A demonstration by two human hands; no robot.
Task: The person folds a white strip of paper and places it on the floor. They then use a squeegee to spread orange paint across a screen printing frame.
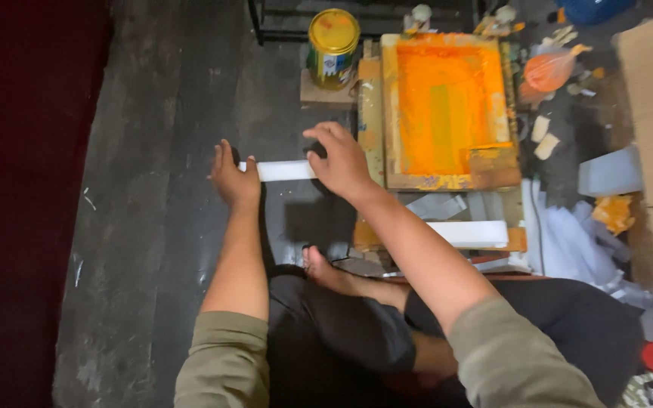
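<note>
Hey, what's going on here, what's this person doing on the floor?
A person sits cross-legged on a dark floor and holds a white strip flat between both hands. The left hand grips its left end and the right hand presses down on its right end. Just beyond the right hand lies a wooden frame thick with orange paint, with a yellow can beside it. Another white strip lies nearer the knees, among white scraps.
</note>
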